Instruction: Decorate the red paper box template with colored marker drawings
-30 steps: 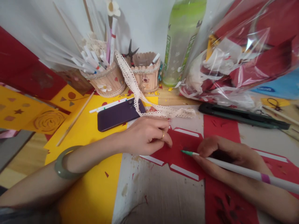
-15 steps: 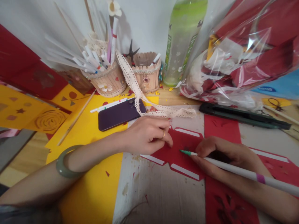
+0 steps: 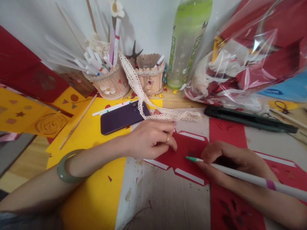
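Note:
A red paper cutout [image 3: 183,145] with white strips along its edge flaps lies flat in the middle of the work surface. My left hand [image 3: 153,137], with a ring on one finger, rests on its left part, fingers loosely bent and apart, gripping nothing. Between thumb and fingers, my right hand [image 3: 227,159] pinches a white felt-tip pen [image 3: 242,174] with a green tip and a purple band. The green tip is at the paper, beside a small dark mark; whether it touches, I cannot tell. My right hand covers the cutout's right part.
Behind my left hand lie a dark phone [image 3: 120,119] and a lace ribbon [image 3: 165,113]. Two stick-covered pots [image 3: 112,84] and a green bottle [image 3: 187,48] stand at the back. A utility knife [image 3: 251,119] and a clear plastic bag [image 3: 240,70] are at right. Yellow paper [image 3: 93,198] lies left.
The pen tip has shifted very slightly down. My left hand stays in place on the red paper, and the other things have not visibly moved.

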### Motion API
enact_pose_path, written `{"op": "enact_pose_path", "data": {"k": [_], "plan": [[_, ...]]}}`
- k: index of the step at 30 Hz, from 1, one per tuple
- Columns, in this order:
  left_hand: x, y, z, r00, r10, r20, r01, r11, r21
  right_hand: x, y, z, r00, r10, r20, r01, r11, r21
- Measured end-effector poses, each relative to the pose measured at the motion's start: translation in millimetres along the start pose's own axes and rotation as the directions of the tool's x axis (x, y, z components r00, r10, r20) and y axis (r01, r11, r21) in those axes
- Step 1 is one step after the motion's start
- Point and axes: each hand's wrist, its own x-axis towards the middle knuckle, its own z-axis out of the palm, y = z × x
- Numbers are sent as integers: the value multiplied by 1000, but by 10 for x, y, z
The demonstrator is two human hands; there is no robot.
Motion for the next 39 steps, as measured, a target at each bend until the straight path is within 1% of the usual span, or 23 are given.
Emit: {"op": "enact_pose_path", "data": {"k": [3, 7, 12, 18, 22, 26, 28, 32, 36, 39], "plan": [[-2, -3, 2, 1000, 1, -4, -1, 1000, -3, 2, -13, 9, 999, 13, 34, -14, 1000, 21], [1, -3, 2, 1000, -3, 2, 3, 1000, -5, -2, -15, 13, 1000, 19, 17, -19, 1000, 23], [8, 5, 3, 1000, -11, 7, 11, 1000, -16, 10, 15, 7, 1000, -23, 20, 23, 1000, 22], [6, 15, -6, 999, -31, 20, 31, 1000, -5, 3, -61, -14, 995, -22, -95, 22, 1000, -9], [8, 10, -9, 999, -31, 24, 31, 1000, -1, -1, -142, -46, 975, -19, -223, 10, 999, -38], [6, 4, -7, 1000, -17, 24, 17, 1000, 5, 9, -171, -63, 965, -33, -259, 17, 998, -64], [6, 6, -8, 999, -27, 28, 27, 1000, 4, 22, -168, -58, 969, -27, -246, 16, 999, -46], [8, 10, -11, 999, -43, 33, 43, 999, 5, 60, -149, -38, 986, -3, -166, 0, 1000, -21], [7, 9, -9, 1000, -27, 15, 27, 1000, 10, 75, -133, -36, 986, 25, -165, -31, 999, -37], [2, 9, -6, 1000, -20, 11, 20, 1000, 12, 60, -116, -42, 990, 34, -136, -43, 997, -68]]}}
